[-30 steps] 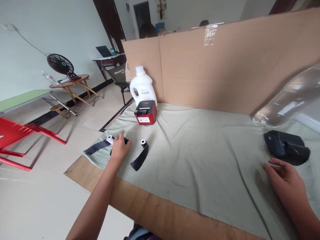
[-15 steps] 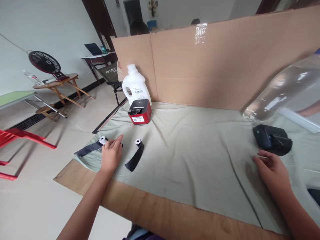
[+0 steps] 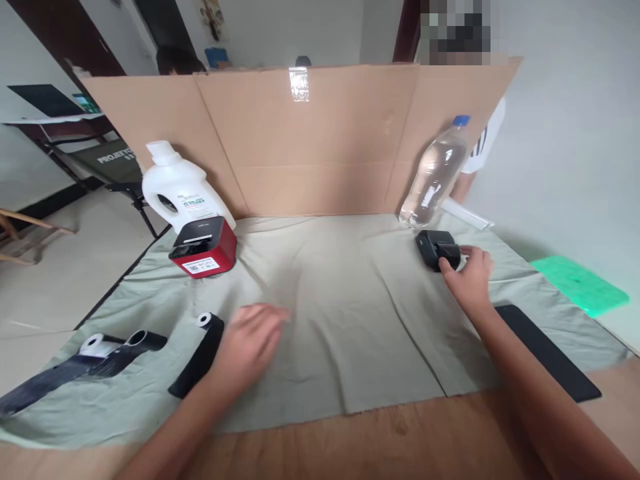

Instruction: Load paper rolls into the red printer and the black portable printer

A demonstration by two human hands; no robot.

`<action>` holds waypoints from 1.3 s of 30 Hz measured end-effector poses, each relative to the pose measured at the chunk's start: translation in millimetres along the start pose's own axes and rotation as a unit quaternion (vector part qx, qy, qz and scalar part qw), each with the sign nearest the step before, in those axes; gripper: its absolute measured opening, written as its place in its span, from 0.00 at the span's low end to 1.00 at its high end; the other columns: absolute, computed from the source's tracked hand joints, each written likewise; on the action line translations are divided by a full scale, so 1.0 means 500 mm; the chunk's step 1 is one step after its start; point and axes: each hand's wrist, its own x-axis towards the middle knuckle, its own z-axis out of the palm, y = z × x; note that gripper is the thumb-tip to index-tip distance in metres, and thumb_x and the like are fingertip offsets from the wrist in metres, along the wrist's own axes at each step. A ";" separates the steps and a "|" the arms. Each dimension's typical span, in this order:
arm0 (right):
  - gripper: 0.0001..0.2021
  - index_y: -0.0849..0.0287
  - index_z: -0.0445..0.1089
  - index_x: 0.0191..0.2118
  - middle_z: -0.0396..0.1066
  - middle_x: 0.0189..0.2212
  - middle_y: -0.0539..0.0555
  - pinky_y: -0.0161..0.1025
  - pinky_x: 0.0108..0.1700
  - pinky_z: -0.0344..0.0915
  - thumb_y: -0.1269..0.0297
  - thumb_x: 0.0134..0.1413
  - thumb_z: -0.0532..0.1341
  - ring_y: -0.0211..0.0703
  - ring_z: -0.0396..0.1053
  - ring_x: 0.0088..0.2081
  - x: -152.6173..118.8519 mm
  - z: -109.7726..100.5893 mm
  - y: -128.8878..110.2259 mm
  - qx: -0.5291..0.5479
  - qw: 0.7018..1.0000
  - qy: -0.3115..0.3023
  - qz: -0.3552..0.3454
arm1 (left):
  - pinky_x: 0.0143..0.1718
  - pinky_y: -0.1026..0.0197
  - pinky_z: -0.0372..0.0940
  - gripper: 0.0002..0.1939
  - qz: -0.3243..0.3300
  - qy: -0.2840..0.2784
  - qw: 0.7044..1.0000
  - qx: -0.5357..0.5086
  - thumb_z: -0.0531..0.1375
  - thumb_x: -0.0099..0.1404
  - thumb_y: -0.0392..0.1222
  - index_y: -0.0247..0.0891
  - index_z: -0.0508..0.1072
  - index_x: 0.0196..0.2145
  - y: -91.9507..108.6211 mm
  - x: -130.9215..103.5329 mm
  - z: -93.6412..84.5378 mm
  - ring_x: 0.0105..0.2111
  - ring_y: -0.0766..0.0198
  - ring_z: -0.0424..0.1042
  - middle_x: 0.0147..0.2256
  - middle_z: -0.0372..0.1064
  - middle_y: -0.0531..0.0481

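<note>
My right hand [image 3: 470, 275] grips the near side of a small black printer [image 3: 436, 247], thumb on its front and fingers round its right side; the printer rests on the cloth. My left hand [image 3: 253, 343] is smeared by motion over the cloth, its fingers partly curled, and nothing shows in it. Just left of that hand lies a roll of black ribbon [image 3: 203, 350] with a white core and its strip pulled out. Farther left lie a white-cored roll [image 3: 100, 345] and a black roll [image 3: 147, 341], both beside unrolled dark strips.
A red and black printer [image 3: 207, 247] stands before a white detergent jug [image 3: 183, 183]. A cardboard panel [image 3: 320, 147] closes off the back. At right are a clear bottle [image 3: 435, 177], a plastic-wrapped roll [image 3: 467, 215], a black flat panel [image 3: 547, 353] and a green mat [image 3: 583, 283]. Someone stands behind the panel.
The view has swung right. My right hand has reached forward and taken hold of the black printer. My left hand has left the rolls and moved right over the cloth.
</note>
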 end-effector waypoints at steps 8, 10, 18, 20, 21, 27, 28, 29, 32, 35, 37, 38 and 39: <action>0.52 0.61 0.48 0.68 0.61 0.57 0.71 0.57 0.54 0.64 0.44 0.42 0.68 0.69 0.62 0.58 0.155 0.063 0.004 -0.115 0.951 -0.259 0.124 | 0.69 0.36 0.37 0.31 0.153 -0.249 0.953 -0.079 0.47 0.75 0.56 0.48 0.48 0.71 0.123 0.079 0.150 0.72 0.48 0.39 0.72 0.38 0.49; 0.53 0.58 0.46 0.70 0.61 0.56 0.70 0.57 0.53 0.65 0.45 0.42 0.68 0.68 0.62 0.59 0.152 0.059 -0.012 -0.120 0.952 -0.260 0.110 | 0.69 0.35 0.35 0.32 0.148 -0.252 0.952 -0.091 0.45 0.75 0.56 0.48 0.45 0.72 0.124 0.066 0.149 0.72 0.47 0.36 0.73 0.36 0.50; 0.52 0.49 0.46 0.71 0.63 0.50 0.61 0.55 0.50 0.68 0.44 0.42 0.68 0.61 0.70 0.47 -0.028 0.029 -0.286 0.006 0.967 -0.254 -0.015 | 0.69 0.35 0.36 0.33 0.149 -0.229 0.953 -0.131 0.43 0.74 0.59 0.48 0.46 0.72 0.119 0.051 0.153 0.72 0.46 0.36 0.72 0.39 0.48; 0.53 0.49 0.46 0.72 0.63 0.49 0.62 0.57 0.49 0.67 0.46 0.41 0.69 0.66 0.67 0.49 -0.094 0.056 -0.364 0.033 0.963 -0.261 -0.059 | 0.69 0.35 0.36 0.33 0.147 -0.217 0.956 -0.135 0.44 0.74 0.59 0.47 0.47 0.72 0.120 0.050 0.156 0.72 0.46 0.37 0.72 0.41 0.48; 0.54 0.49 0.44 0.72 0.63 0.49 0.63 0.58 0.50 0.66 0.47 0.41 0.69 0.68 0.66 0.50 -0.124 0.073 -0.396 0.039 0.960 -0.270 -0.066 | 0.69 0.35 0.36 0.33 0.146 -0.211 0.957 -0.136 0.44 0.74 0.59 0.46 0.48 0.72 0.121 0.049 0.158 0.72 0.46 0.38 0.72 0.42 0.48; 0.56 0.45 0.33 0.73 0.62 0.52 0.65 0.57 0.48 0.64 0.46 0.44 0.68 0.70 0.65 0.53 -0.233 0.148 -0.481 0.092 0.959 -0.261 -0.067 | 0.69 0.36 0.39 0.32 0.141 -0.182 0.961 -0.151 0.46 0.73 0.60 0.44 0.57 0.68 0.118 0.049 0.158 0.70 0.46 0.46 0.67 0.56 0.45; 0.57 0.45 0.32 0.73 0.62 0.53 0.66 0.58 0.48 0.64 0.44 0.45 0.67 0.70 0.65 0.52 -0.235 0.145 -0.483 0.083 0.958 -0.266 -0.065 | 0.69 0.37 0.40 0.31 0.139 -0.176 0.962 -0.156 0.46 0.73 0.60 0.44 0.58 0.68 0.118 0.048 0.157 0.69 0.46 0.47 0.66 0.58 0.45; 0.57 0.46 0.32 0.73 0.62 0.53 0.67 0.58 0.47 0.64 0.42 0.45 0.67 0.71 0.66 0.51 -0.233 0.137 -0.481 0.067 0.956 -0.279 -0.059 | 0.69 0.37 0.41 0.31 0.137 -0.169 0.963 -0.161 0.48 0.73 0.59 0.44 0.59 0.67 0.118 0.047 0.157 0.69 0.46 0.49 0.66 0.59 0.44; 0.55 0.53 0.38 0.74 0.62 0.55 0.70 0.59 0.47 0.64 0.34 0.48 0.62 0.70 0.69 0.49 -0.199 0.104 -0.460 0.036 0.942 -0.330 -0.043 | 0.67 0.38 0.47 0.26 0.125 -0.139 0.962 -0.200 0.53 0.72 0.54 0.43 0.66 0.62 0.123 0.043 0.155 0.67 0.46 0.54 0.64 0.62 0.44; 0.45 0.59 0.49 0.71 0.66 0.53 0.68 0.55 0.52 0.63 0.34 0.57 0.52 0.61 0.70 0.48 -0.148 0.098 -0.413 0.091 0.939 -0.325 -0.063 | 0.54 0.49 0.64 0.14 0.029 -0.099 0.956 -0.275 0.54 0.70 0.45 0.43 0.78 0.45 0.128 0.053 0.147 0.51 0.54 0.74 0.46 0.78 0.46; 0.37 0.62 0.55 0.68 0.69 0.51 0.65 0.53 0.54 0.63 0.39 0.62 0.49 0.54 0.71 0.45 -0.125 0.120 -0.377 0.151 0.937 -0.304 -0.081 | 0.41 0.57 0.68 0.11 -0.091 -0.049 0.937 -0.333 0.54 0.69 0.43 0.42 0.77 0.36 0.116 0.085 0.138 0.35 0.61 0.76 0.33 0.78 0.50; 0.35 0.62 0.58 0.66 0.70 0.51 0.64 0.51 0.53 0.64 0.42 0.63 0.49 0.51 0.72 0.42 -0.120 0.136 -0.362 0.184 0.933 -0.297 -0.086 | 0.38 0.59 0.67 0.11 -0.155 -0.013 0.920 -0.360 0.54 0.69 0.42 0.42 0.76 0.36 0.103 0.109 0.133 0.31 0.63 0.75 0.31 0.77 0.51; 0.33 0.63 0.59 0.65 0.71 0.50 0.63 0.51 0.52 0.66 0.44 0.63 0.48 0.50 0.72 0.40 -0.121 0.153 -0.350 0.213 0.929 -0.289 -0.088 | 0.35 0.62 0.67 0.09 -0.218 0.020 0.897 -0.383 0.54 0.68 0.42 0.42 0.75 0.36 0.084 0.139 0.129 0.30 0.65 0.74 0.30 0.76 0.51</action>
